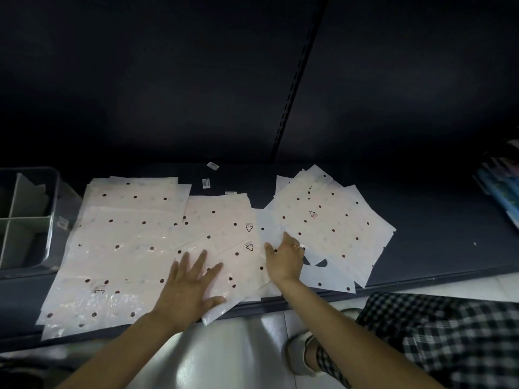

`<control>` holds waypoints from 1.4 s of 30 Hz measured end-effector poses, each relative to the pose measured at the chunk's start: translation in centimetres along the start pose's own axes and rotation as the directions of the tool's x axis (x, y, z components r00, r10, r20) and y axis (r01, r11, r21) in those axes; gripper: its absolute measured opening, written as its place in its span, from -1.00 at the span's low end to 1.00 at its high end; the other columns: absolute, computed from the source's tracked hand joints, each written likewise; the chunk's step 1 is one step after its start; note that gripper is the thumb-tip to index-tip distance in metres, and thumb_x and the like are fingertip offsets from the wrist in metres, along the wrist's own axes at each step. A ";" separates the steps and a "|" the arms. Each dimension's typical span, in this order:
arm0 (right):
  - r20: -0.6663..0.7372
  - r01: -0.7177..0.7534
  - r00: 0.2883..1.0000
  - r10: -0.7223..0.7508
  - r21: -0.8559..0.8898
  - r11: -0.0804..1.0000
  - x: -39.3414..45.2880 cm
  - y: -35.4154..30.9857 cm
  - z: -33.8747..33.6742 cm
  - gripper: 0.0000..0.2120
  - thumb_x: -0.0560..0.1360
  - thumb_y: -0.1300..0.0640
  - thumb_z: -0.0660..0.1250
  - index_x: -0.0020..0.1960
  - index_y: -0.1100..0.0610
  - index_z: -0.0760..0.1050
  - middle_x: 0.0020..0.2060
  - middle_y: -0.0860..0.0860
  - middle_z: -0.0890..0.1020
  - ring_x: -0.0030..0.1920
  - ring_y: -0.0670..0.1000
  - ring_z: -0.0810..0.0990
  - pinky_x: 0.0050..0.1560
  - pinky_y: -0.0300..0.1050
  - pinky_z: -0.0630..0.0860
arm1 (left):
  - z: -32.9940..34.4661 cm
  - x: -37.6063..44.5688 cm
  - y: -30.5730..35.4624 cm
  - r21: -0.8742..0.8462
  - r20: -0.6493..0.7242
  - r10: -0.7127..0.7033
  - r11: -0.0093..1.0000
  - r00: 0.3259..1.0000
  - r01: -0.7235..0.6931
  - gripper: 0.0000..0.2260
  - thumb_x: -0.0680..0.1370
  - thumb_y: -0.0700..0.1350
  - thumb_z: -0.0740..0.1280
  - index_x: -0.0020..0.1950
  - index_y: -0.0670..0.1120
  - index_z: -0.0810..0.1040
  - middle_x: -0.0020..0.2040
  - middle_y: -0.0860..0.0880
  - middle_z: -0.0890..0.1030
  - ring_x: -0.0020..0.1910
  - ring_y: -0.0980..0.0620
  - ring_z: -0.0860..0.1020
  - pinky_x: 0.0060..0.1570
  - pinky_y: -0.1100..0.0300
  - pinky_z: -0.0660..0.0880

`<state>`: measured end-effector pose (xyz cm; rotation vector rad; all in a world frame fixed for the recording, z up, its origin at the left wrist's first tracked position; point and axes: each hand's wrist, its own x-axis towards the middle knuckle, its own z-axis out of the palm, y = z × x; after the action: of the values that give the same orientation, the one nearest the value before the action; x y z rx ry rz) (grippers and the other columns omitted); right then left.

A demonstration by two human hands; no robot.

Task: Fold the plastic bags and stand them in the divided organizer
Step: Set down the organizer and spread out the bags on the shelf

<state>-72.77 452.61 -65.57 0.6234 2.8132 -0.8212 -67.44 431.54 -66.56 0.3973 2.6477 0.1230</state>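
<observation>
Translucent plastic bags, pale pink with dark punched dots, cover a dark shelf (438, 234) in three loose groups. From my remote station I read the largest stack (118, 248) at the left, its near edge overhanging the shelf front; a middle group (222, 228) bearing two triangular recycling marks; and a fanned pile (331, 220) at the right, turned at an angle, also showing one triangle mark.

Left hand (188, 290): flat, palm down, fingers spread, pressing on the near part of the middle group where it overlaps the large stack. It grasps nothing; the hand is fully extended.

Right hand (285, 261): lying on the plastic between the middle group and the fanned pile, index finger extended toward the far side, thumb apart. A ring shows on one finger. The remaining fingers curl under, against a bag edge; I cannot tell whether they pinch the sheet or merely rest on it.

Divided organizer (25, 220): a clear bin at the far left of the shelf, just beside the large stack, with pale partitions forming compartments. I see no bag standing in the compartments that are in view.

Small white labels (206, 183) lie on the shelf behind the bags. Coloured items (502, 192) sit at the right edge, blurred. Below the shelf, a pale floor (224, 355) and checked fabric (438, 332) over the person's leg.
</observation>
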 end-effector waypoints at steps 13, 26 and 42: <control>0.342 0.081 0.899 -0.273 0.483 0.872 1.4 -0.7 -0.1 -0.44 0.58 0.09 0.23 0.51 0.07 0.09 0.45 0.00 0.28 0.42 -0.07 0.28 0.42 -0.10 0.25 | -1.5 2.4 0.8 -0.088 0.097 -0.041 0.995 0.994 0.050 0.01 0.13 0.55 -0.44 0.52 0.12 -0.29 0.50 -0.07 -0.38 0.49 -0.24 -0.28 0.46 -0.06 -0.24; -0.119 0.004 0.993 -0.023 -0.163 0.987 8.9 8.2 -5.4 -0.55 0.52 -0.01 0.31 0.36 0.09 0.39 0.31 0.07 0.42 0.30 0.13 0.32 0.15 -0.02 0.40 | -2.8 4.9 -0.9 0.019 0.157 0.078 0.996 0.985 -0.082 -0.31 0.55 0.30 0.09 0.47 0.22 -0.32 0.47 0.01 -0.42 0.46 -0.16 -0.40 0.44 -0.11 -0.23; -0.298 0.107 0.946 -0.130 -0.094 0.990 7.7 4.6 -7.5 -0.84 0.60 0.28 0.08 -0.02 0.22 0.44 -0.25 0.17 0.60 -0.28 0.17 0.51 -0.30 -0.06 0.40 | -3.6 2.7 -0.4 -0.485 -0.175 0.081 0.860 0.981 -0.157 -0.43 0.47 0.32 0.12 0.40 0.41 -0.08 0.50 0.27 -0.09 0.48 0.23 -0.21 0.47 0.12 -0.03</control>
<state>-77.91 462.90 -63.41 0.6211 3.1713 -0.6827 -71.53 431.85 -64.54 0.3844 2.5994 0.8893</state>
